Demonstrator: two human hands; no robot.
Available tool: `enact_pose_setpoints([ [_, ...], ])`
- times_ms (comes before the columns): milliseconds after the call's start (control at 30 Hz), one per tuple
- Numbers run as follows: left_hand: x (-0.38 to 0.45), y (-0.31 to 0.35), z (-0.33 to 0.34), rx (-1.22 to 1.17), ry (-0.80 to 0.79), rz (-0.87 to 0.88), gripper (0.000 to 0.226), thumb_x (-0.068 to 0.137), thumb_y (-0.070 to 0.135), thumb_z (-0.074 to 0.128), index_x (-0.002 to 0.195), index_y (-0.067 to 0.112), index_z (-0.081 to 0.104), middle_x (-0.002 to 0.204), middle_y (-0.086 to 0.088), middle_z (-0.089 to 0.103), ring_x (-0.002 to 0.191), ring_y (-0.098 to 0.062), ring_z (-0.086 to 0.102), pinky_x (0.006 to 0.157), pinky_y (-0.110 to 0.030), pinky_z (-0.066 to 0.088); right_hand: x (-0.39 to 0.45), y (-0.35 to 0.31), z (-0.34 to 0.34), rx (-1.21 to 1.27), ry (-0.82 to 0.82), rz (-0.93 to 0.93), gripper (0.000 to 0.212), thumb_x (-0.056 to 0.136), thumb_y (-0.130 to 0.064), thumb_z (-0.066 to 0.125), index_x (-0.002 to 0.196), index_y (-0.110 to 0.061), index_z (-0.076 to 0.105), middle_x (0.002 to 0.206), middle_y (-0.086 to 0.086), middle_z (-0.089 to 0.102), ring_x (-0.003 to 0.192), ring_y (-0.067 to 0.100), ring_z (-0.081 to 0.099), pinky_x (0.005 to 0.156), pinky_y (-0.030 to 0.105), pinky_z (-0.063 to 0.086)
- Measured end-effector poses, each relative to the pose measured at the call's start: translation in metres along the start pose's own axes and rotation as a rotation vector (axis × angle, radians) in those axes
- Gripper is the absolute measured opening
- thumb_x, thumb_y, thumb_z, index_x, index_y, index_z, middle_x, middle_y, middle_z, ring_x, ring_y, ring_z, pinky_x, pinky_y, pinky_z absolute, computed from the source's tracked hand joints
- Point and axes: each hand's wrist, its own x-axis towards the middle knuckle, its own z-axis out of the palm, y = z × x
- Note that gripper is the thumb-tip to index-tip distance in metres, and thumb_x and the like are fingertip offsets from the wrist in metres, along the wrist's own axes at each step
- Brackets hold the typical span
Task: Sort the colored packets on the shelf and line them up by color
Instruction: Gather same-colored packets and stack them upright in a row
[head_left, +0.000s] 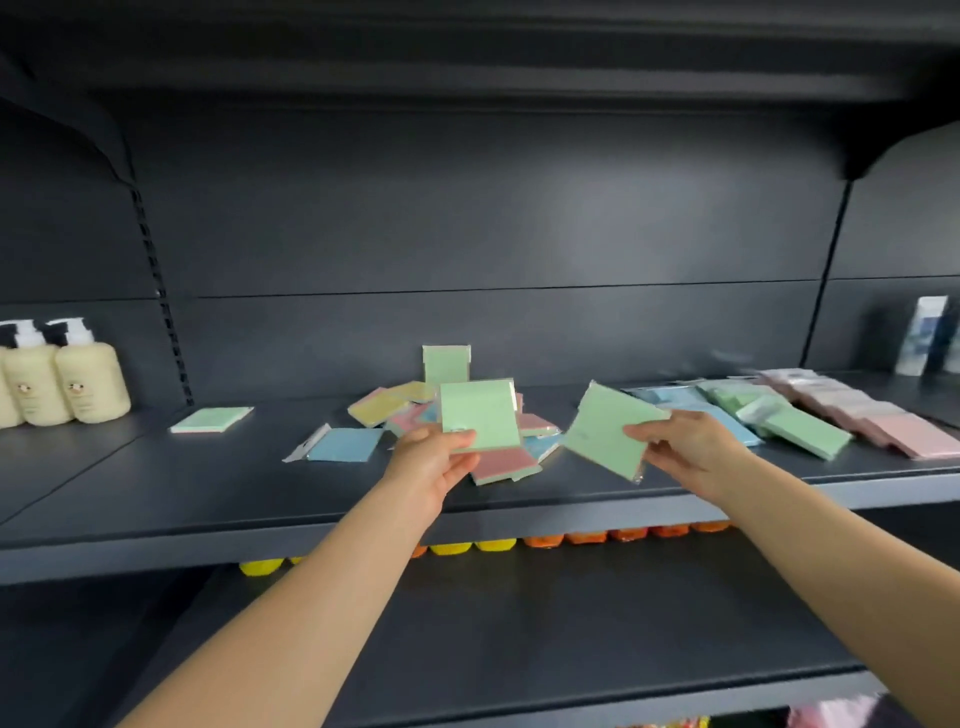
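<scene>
Left hand (434, 460) pinches one green packet (480, 414) above the mixed pile (415, 410); right hand (685, 447) pinches another green packet (610, 428) by its edge. Recommended: carry both to the green row (779, 415) on the shelf (208, 499), between blue and pink rows, edges squared.

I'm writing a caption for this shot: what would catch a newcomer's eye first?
First, the two hands at centre: the left hand holds a pale green flat packet upright, and the right hand pinches a second, tilted green packet. Behind them a jumbled pile of yellow, pink and blue packets lies on the dark grey shelf. To the right run sorted overlapping rows of blue, green and pink packets.
</scene>
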Motion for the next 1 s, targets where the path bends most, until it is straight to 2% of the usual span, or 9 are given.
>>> enact_pose_setpoints([
  [100, 0.006, -0.012, 0.030, -0.010, -0.013, 0.014, 0.022, 0.084, -0.010, 0.059, 0.100, 0.005, 0.057, 0.110, -0.012, 0.064, 0.086, -0.018, 0.064, 0.078, -0.029, 0.053, 0.023, 0.009, -0.029, -0.001, 0.121, -0.023, 0.026, 0.080, 0.006, 0.067, 0.106, 0.006, 0.061, 0.107, 0.019, 0.067, 0.097, 0.033, 0.065, 0.089, 0.038, 0.052],
  [200, 0.019, -0.023, 0.056, -0.006, 0.029, 0.018, 0.019, 0.086, -0.008, 0.059, 0.101, 0.004, 0.057, 0.114, -0.013, 0.063, 0.090, -0.021, 0.064, 0.081, -0.031, 0.053, 0.047, 0.012, -0.045, -0.038, 0.144, -0.031, 0.017, 0.079, 0.005, 0.068, 0.096, 0.001, 0.064, 0.103, 0.018, 0.068, 0.094, 0.033, 0.066, 0.089, 0.039, 0.051],
  [267, 0.031, -0.028, 0.072, -0.003, 0.057, 0.003, 0.018, 0.088, -0.005, 0.056, 0.104, 0.004, 0.057, 0.116, -0.014, 0.063, 0.097, -0.024, 0.063, 0.086, -0.034, 0.052, 0.068, 0.006, -0.054, -0.108, 0.121, -0.044, 0.012, 0.078, 0.005, 0.069, 0.087, -0.001, 0.066, 0.098, 0.017, 0.069, 0.088, 0.031, 0.067, 0.083, 0.038, 0.054],
  [400, 0.061, -0.036, 0.101, 0.014, 0.109, 0.017, 0.022, 0.090, -0.005, 0.052, 0.112, 0.000, 0.056, 0.114, -0.016, 0.063, 0.087, -0.024, 0.064, 0.096, -0.039, 0.047, 0.109, -0.013, -0.063, -0.320, 0.009, -0.105, 0.014, 0.076, 0.002, 0.073, 0.089, 0.000, 0.070, 0.080, 0.011, 0.070, 0.054, 0.012, 0.062, 0.048, 0.017, 0.047],
  [500, 0.078, -0.046, 0.115, 0.060, 0.179, 0.060, 0.027, 0.090, -0.005, 0.054, 0.117, -0.002, 0.057, 0.113, -0.016, 0.065, 0.094, -0.029, 0.065, 0.085, -0.033, 0.050, 0.141, -0.022, -0.062, -0.636, -0.042, -0.192, 0.010, 0.073, -0.006, 0.076, 0.073, -0.009, 0.067, 0.070, 0.005, 0.063, 0.054, 0.012, 0.051, 0.051, 0.022, 0.040],
  [667, 0.091, -0.058, 0.124, 0.137, 0.302, 0.129, 0.012, 0.089, -0.002, 0.058, 0.096, 0.007, 0.062, 0.095, -0.009, 0.068, 0.085, -0.024, 0.068, 0.075, -0.025, 0.054, 0.181, -0.021, -0.055, -0.963, -0.099, -0.254, 0.049, 0.072, -0.021, 0.076, 0.055, -0.014, 0.031, 0.056, 0.000, 0.031, 0.052, 0.016, 0.026, 0.046, 0.028, 0.022],
  [767, 0.098, -0.061, 0.127, 0.154, 0.337, 0.136, 0.012, 0.088, -0.002, 0.060, 0.096, 0.007, 0.064, 0.093, -0.009, 0.069, 0.082, -0.024, 0.068, 0.067, -0.019, 0.056, 0.198, -0.017, -0.052, -1.055, -0.107, -0.235, 0.051, 0.072, -0.028, 0.077, 0.055, -0.015, 0.030, 0.056, 0.001, 0.034, 0.053, 0.016, 0.030, 0.046, 0.025, 0.026],
  [900, 0.105, -0.064, 0.136, 0.192, 0.318, 0.112, 0.014, 0.087, -0.004, 0.060, 0.099, 0.001, 0.063, 0.100, -0.014, 0.067, 0.088, -0.026, 0.065, 0.075, -0.025, 0.054, 0.215, -0.015, -0.053, -1.084, -0.104, -0.195, 0.048, 0.070, -0.030, 0.077, 0.054, -0.014, 0.035, 0.055, 0.001, 0.041, 0.052, 0.016, 0.038, 0.048, 0.023, 0.032],
  [1000, 0.109, -0.069, 0.148, 0.244, 0.268, 0.087, 0.009, 0.086, -0.006, 0.060, 0.088, 0.002, 0.063, 0.099, -0.014, 0.067, 0.083, -0.024, 0.066, 0.074, -0.027, 0.054, 0.223, -0.017, -0.056, -1.140, -0.115, -0.207, 0.049, 0.072, -0.029, 0.076, 0.050, -0.013, 0.035, 0.050, 0.000, 0.039, 0.047, 0.015, 0.036, 0.045, 0.023, 0.031],
])
